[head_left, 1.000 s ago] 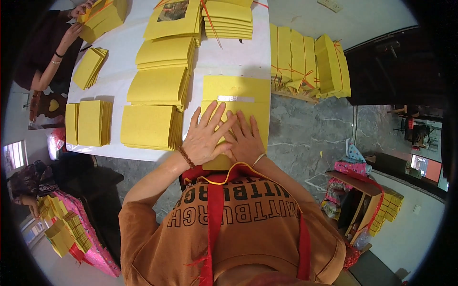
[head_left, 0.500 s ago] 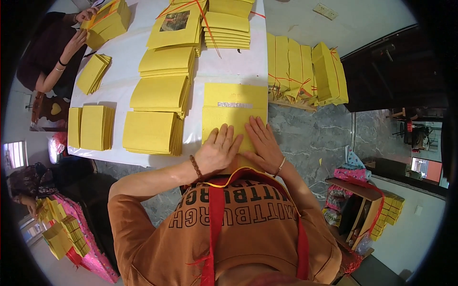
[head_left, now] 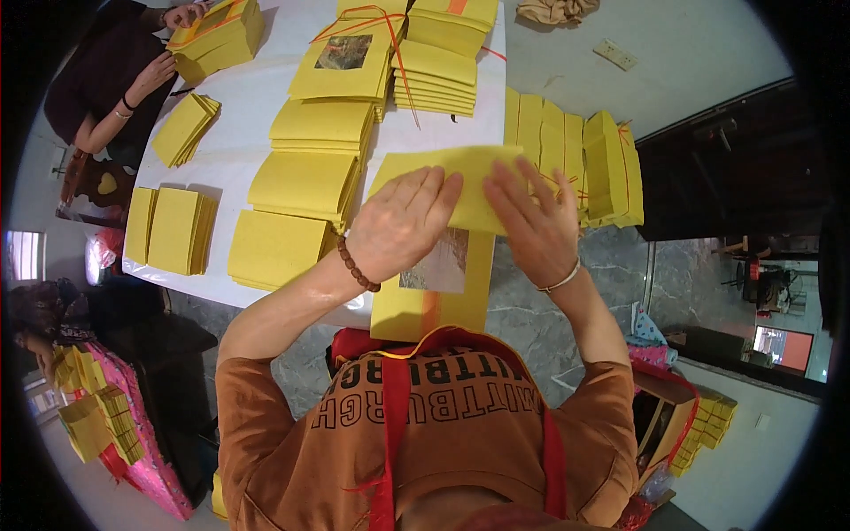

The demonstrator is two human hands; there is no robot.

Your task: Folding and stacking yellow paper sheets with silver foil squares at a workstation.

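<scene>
Both my hands are over a yellow paper sheet (head_left: 474, 168) at the table's near right edge. My left hand (head_left: 403, 217) covers the sheet's left part with straight fingers held close together; a beaded bracelet circles its wrist. At the sheet's right end is my right hand (head_left: 534, 217), open with spread, slightly blurred fingers. Below the hands lies yellow paper with a picture (head_left: 443, 265) and an orange stripe (head_left: 431, 310), reaching toward my apron. Whether the two yellow parts are joined is hidden. My left forearm passes close to a stack of folded yellow papers (head_left: 279, 248).
More yellow stacks (head_left: 305, 181) run up the white-covered table (head_left: 235, 159). A tied bundle (head_left: 341, 66) lies beyond them. Across the table, another person's hands (head_left: 159, 66) touch a yellow block (head_left: 221, 40). Yellow bundles (head_left: 611, 168) stand by the right wall.
My hands have moved up and away from my body, the right one also rightward. They lay flat on folded yellow paper; now a picture and orange stripe show below them. The view has shifted slightly.
</scene>
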